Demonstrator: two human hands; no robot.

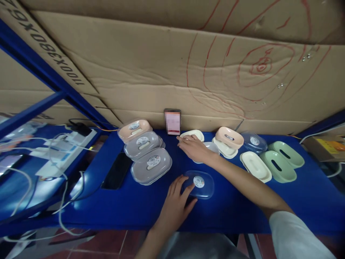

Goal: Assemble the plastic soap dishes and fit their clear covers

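Note:
My left hand (179, 201) rests at the left edge of a clear lid (206, 187) with a round sticker, its fingers spread and touching the lid. Farther back, my right hand (192, 145) reaches over a cream tray (198, 134), fingers stretched out; whether it touches the tray is hard to tell. A pale grey dish (214, 146) is partly hidden behind my right hand and forearm. On the left lie lidded soap boxes, a peach one (138, 132) at the back and two grey ones (145, 144) (157, 167) before it.
Right of my forearm are a peach box (230, 137), cream trays (256, 166), green boxes (280, 169) and a clear lid (254, 143). A propped phone (173, 122) stands against the cardboard (134, 72). A black phone (116, 172) and a power strip (70, 151) with cables lie left.

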